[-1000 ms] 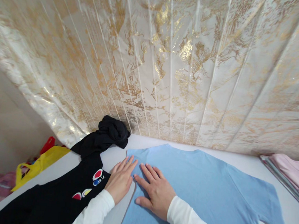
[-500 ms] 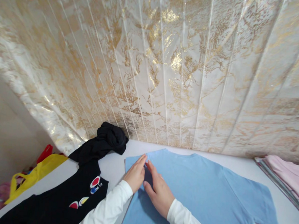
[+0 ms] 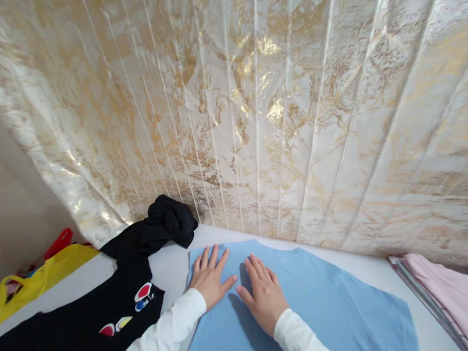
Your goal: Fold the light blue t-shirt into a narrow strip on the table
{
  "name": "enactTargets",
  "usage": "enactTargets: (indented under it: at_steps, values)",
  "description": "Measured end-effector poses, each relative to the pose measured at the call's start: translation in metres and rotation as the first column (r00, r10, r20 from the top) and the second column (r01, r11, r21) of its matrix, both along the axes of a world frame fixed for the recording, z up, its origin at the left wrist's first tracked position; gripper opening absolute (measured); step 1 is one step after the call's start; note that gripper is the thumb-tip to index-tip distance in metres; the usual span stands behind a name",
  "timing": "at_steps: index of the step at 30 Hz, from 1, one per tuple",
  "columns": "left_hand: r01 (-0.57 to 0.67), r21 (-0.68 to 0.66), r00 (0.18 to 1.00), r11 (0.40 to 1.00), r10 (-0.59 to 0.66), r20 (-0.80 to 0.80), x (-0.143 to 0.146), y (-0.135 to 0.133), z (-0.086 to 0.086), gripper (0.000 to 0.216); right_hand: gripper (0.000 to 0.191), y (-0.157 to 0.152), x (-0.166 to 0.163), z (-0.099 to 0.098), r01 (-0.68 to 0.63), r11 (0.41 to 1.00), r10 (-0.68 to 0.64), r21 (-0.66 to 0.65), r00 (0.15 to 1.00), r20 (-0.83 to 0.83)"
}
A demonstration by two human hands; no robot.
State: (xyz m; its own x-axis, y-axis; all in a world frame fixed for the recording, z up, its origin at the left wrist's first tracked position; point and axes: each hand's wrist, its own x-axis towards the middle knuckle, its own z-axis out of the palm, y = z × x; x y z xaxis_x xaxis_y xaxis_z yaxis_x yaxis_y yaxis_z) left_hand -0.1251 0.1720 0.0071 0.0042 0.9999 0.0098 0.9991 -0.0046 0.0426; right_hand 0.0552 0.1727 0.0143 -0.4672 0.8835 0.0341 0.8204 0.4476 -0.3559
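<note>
The left hand's (image 3: pixel 209 282) fingers are spread, the right hand's (image 3: pixel 264 298) slightly parted; neither grips anything. The blue shirt (image 3: pixel 321 304) lies beneath the fingers, laid out, right-side sleeve unfolded. Stacked garments (image 3: pixel 446 284) right of the fingers appear folded already.

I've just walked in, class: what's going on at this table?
A person is handling a light blue T-shirt spread on a white table. The left hand lies open near its left edge; the right hand is beside it, open over the cloth, though whether it touches is unclear. A black garment lies to the left, folded clothes to the right.
</note>
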Motion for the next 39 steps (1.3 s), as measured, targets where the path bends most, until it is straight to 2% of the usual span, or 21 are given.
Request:
enactTargets:
  at_steps: [2, 7, 12, 16, 21, 25, 28, 31, 35, 39]
  values:
    - [0.027, -0.017, 1.000, 0.999, -0.028, -0.001, 0.006, 0.002, 0.006, 0.075, 0.064, 0.010, 0.023, 0.004, 0.054, 0.998, -0.055, 0.012, 0.996, 0.067]
    - [0.293, 0.040, 0.954, 0.955, -0.295, 0.056, 0.044, 0.024, 0.011, 0.064, 0.064, 0.030, 0.066, -0.009, 0.110, 0.988, -0.127, 0.104, 0.976, 0.175]
    - [0.302, 0.091, 0.947, 0.949, -0.310, 0.091, 0.065, 0.043, -0.004, 0.065, 0.070, 0.038, 0.082, -0.034, 0.101, 0.970, -0.141, 0.220, 0.974, 0.176]
    - [0.289, 0.124, 0.949, 0.949, -0.301, 0.090, 0.061, 0.041, -0.013, 0.068, 0.074, 0.041, 0.091, -0.042, 0.109, 0.954, -0.151, 0.280, 0.979, 0.133]
    - [0.290, 0.110, 0.949, 0.951, -0.301, 0.096, 0.062, 0.041, -0.014, 0.070, 0.073, 0.041, 0.091, -0.040, 0.137, 0.958, -0.176, 0.252, 0.974, 0.141]
    - [0.300, 0.066, 0.946, 0.952, -0.306, 0.111, 0.058, 0.047, -0.007, 0.070, 0.070, 0.043, 0.098, -0.034, 0.100, 0.977, -0.128, 0.189, 0.982, 0.139]
    - [0.315, 0.041, 0.941, 0.948, -0.318, 0.114, 0.044, 0.046, 0.004, 0.065, 0.065, 0.042, 0.125, -0.032, 0.116, 0.986, -0.126, 0.117, 0.988, 0.088]
    - [0.338, 0.057, 0.935, 0.939, -0.342, 0.093, 0.027, 0.033, 0.010, 0.060, 0.064, 0.029, 0.163, -0.038, 0.141, 0.979, -0.152, 0.150, 0.986, 0.063]
    - [0.353, 0.065, 0.932, 0.933, -0.357, 0.063, 0.016, 0.013, 0.001, 0.058, 0.066, 0.005, 0.198, -0.049, 0.185, 0.947, -0.227, 0.263, 0.964, 0.137]
    - [0.351, 0.061, 0.934, 0.934, -0.354, 0.044, 0.015, 0.012, -0.003, 0.058, 0.068, 0.001, 0.203, -0.047, 0.208, 0.932, -0.281, 0.296, 0.932, 0.227]
